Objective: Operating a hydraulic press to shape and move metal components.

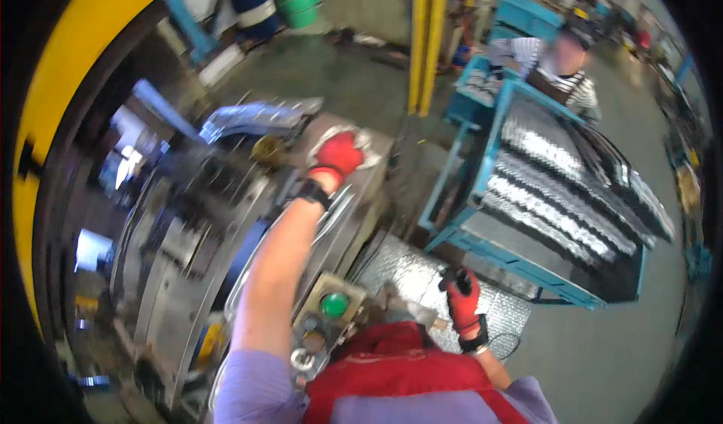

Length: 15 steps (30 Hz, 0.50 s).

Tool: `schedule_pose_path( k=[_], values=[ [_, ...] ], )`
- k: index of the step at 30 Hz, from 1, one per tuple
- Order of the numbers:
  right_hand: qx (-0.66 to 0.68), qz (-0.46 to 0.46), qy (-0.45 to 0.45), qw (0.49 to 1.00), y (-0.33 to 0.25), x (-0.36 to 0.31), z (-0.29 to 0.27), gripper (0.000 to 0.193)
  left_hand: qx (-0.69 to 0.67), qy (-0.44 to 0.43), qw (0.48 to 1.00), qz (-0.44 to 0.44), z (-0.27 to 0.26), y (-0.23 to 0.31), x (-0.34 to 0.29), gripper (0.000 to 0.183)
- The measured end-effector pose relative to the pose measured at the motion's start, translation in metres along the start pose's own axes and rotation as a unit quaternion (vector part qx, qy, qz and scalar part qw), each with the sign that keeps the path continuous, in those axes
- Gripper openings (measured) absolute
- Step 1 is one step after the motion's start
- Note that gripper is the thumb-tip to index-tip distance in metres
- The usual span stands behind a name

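In a red glove, my left hand [339, 154] reaches forward to the far end of the machine's metal bed. Its fingers are closed over a crumpled white rag [367, 151], which lies on the bed's surface. Just left of it is a shiny curved metal part [260, 117], with a brass-coloured round piece [267, 150] below. My right hand [462, 302], gloved in red and black, hangs at my right side over a silvery textured mat. Its dark fingers look loosely bent and apart, and I see nothing held there.
A control box with a green button [334, 304] stands close to my front. To the right, a blue cart [520, 281] carries stacked metal strips [557, 190]; another person [561, 70] is behind it. Yellow posts [428, 44] rise at the back, and a yellow frame [56, 108] curves along the left.
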State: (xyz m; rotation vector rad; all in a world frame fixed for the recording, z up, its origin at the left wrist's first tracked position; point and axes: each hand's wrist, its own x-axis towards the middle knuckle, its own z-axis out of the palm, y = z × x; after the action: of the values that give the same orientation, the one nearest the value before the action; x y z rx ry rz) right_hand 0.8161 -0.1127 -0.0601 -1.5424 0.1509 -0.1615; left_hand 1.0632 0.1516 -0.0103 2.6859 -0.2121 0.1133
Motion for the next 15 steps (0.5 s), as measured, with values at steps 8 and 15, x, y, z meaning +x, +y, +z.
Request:
schedule_pose_path(
  k=[8,15],
  values=[
    [0.053,0.094,0.098,0.989,0.034,-0.004,-0.059,0.011,0.138,-0.268,0.948,-0.102,0.103,-0.181,0.108,0.108],
    [0.045,0.098,0.19,0.976,0.03,-0.005,-0.077,0.008,0.309,-0.054,0.949,0.025,0.163,-0.219,0.124,0.023]
  ],
)
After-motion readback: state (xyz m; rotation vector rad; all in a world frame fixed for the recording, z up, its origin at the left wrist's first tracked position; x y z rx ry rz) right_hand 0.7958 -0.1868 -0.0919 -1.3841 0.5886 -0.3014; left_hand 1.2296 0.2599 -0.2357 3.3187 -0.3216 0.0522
